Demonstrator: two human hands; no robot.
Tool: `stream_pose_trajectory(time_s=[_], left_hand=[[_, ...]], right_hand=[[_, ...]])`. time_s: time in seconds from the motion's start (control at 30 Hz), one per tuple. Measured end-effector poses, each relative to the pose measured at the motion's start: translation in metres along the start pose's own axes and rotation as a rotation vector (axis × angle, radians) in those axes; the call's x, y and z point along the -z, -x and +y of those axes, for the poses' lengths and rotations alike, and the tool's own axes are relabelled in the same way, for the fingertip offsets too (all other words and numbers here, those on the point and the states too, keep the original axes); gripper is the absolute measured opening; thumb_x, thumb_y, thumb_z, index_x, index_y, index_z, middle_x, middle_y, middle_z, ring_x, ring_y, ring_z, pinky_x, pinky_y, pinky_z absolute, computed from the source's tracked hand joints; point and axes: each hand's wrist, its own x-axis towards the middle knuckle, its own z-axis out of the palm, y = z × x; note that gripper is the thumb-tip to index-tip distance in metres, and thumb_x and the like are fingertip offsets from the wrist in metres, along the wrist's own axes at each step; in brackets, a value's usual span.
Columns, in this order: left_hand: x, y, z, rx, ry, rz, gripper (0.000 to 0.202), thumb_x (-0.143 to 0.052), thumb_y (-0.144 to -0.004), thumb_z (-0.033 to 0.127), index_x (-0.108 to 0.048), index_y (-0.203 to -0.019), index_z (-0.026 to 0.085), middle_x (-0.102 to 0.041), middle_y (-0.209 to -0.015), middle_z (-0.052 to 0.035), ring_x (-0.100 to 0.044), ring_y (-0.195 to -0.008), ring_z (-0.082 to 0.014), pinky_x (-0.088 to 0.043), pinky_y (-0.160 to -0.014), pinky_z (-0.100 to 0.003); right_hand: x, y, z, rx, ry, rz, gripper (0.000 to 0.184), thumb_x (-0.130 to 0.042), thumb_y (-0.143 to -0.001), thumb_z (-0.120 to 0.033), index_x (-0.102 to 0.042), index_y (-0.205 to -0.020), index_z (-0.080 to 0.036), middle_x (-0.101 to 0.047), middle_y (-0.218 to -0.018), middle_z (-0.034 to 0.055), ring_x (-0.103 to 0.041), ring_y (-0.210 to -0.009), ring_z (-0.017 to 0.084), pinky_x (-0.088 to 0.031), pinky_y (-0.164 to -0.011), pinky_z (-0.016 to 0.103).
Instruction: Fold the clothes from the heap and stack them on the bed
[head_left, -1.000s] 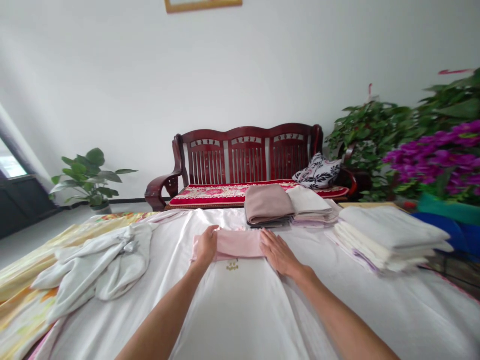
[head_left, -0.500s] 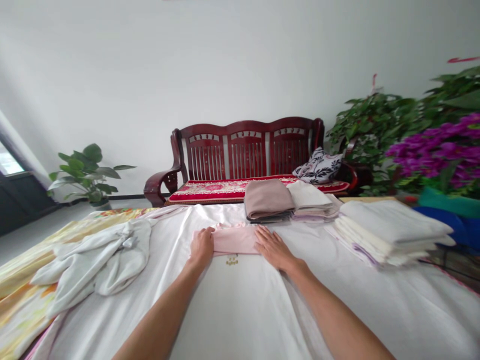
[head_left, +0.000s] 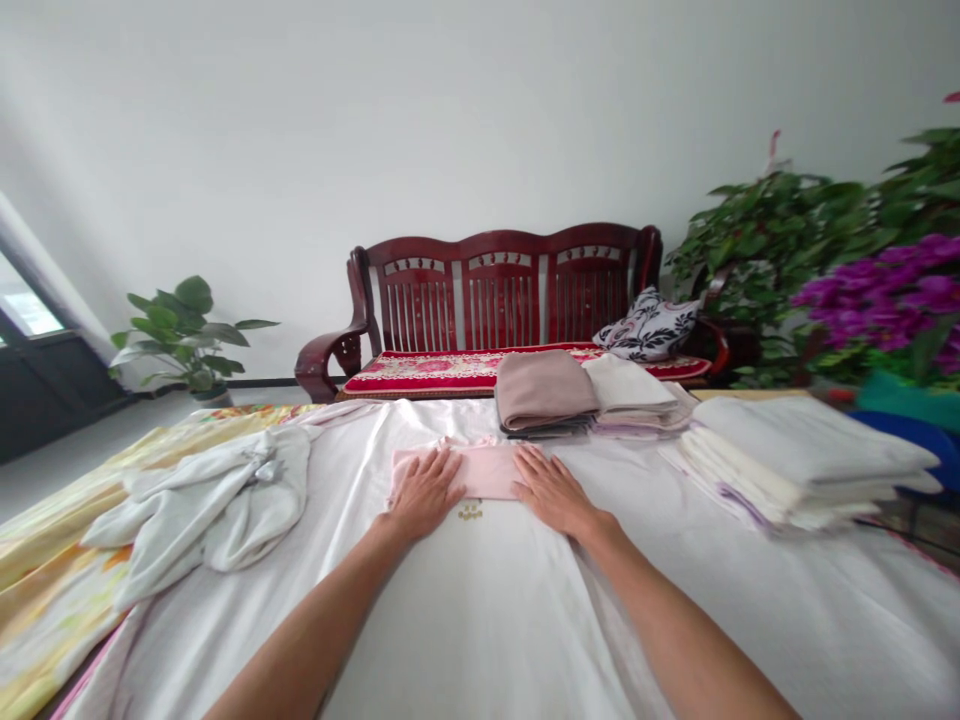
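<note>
A long white garment (head_left: 480,610) lies spread in front of me, and at its far end is a flat pink folded section (head_left: 489,470). Just below the pink part shows a small gold-coloured decoration (head_left: 470,513). My left hand (head_left: 426,492) rests flat on the left of the pink section, fingers stretched out. On its right end lies my right hand (head_left: 552,490), palm down with the fingers apart. Neither hand grips the cloth. Some of the pink edge is hidden under my fingers.
Folded brown cloth (head_left: 546,390) and folded white cloth (head_left: 630,385) sit at the far edge. A taller white stack (head_left: 810,450) stands to the right. Crumpled white clothing (head_left: 225,500) lies left. Beyond is a wooden bench (head_left: 499,285).
My left hand has gone from curling round the pink section's left end to lying flat further in on it. My right hand stays in much the same place. The view has shifted slightly.
</note>
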Motion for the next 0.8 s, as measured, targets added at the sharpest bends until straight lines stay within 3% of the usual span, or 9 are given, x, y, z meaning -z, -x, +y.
stream_pose_trajectory(time_s=[0.23,0.4,0.5,0.63,0.8], left_hand=[[-0.004,0.008,-0.007,0.066,-0.040,0.045,0.057,-0.034,-0.102,0.047,-0.039,-0.152,0.020,-0.034,-0.161,-0.0125,-0.030,-0.148,-0.0333,-0.026,-0.117,-0.052],[-0.001,0.022,-0.016,0.012,0.020,0.134,0.049,-0.040,-0.102,0.037,-0.048,-0.147,0.020,-0.039,-0.158,-0.0126,-0.030,-0.148,-0.0325,-0.026,-0.119,-0.052],[0.003,0.051,-0.028,-0.092,0.062,0.153,0.051,-0.043,-0.100,0.034,-0.044,-0.150,0.022,-0.037,-0.160,-0.0105,-0.026,-0.150,-0.0308,-0.027,-0.120,-0.051],[0.013,0.107,-0.049,-0.218,0.078,0.128,0.052,-0.043,-0.100,0.027,-0.041,-0.152,0.028,-0.031,-0.163,-0.0072,-0.026,-0.150,-0.0289,-0.029,-0.120,-0.052],[0.043,0.164,-0.067,-0.339,0.097,0.063,0.059,-0.042,-0.095,0.010,-0.045,-0.147,0.035,-0.035,-0.161,-0.0029,-0.033,-0.148,-0.0258,-0.037,-0.117,-0.049]], right_hand=[[-0.004,0.007,0.023,-0.049,0.042,0.022,0.064,-0.024,-0.100,-0.047,-0.028,-0.157,-0.018,-0.023,-0.165,0.0080,-0.018,-0.152,0.022,-0.014,-0.123,0.051],[-0.004,0.013,0.026,-0.113,0.072,0.031,0.061,-0.020,-0.102,-0.041,-0.029,-0.157,-0.017,-0.028,-0.163,0.0075,-0.023,-0.151,0.023,-0.019,-0.123,0.048],[-0.009,0.032,0.031,-0.074,0.091,0.077,0.059,-0.021,-0.102,-0.039,-0.034,-0.156,-0.018,-0.034,-0.160,0.0101,-0.029,-0.149,0.025,-0.024,-0.121,0.049],[-0.017,0.074,0.039,0.034,0.071,0.168,0.058,-0.031,-0.101,-0.036,-0.033,-0.156,-0.017,-0.039,-0.157,0.0146,-0.035,-0.146,0.028,-0.032,-0.118,0.053],[-0.006,0.125,0.041,0.166,-0.123,0.193,0.056,-0.037,-0.094,-0.015,-0.048,-0.148,-0.026,-0.048,-0.153,0.0060,-0.043,-0.141,0.021,-0.037,-0.117,0.044]])
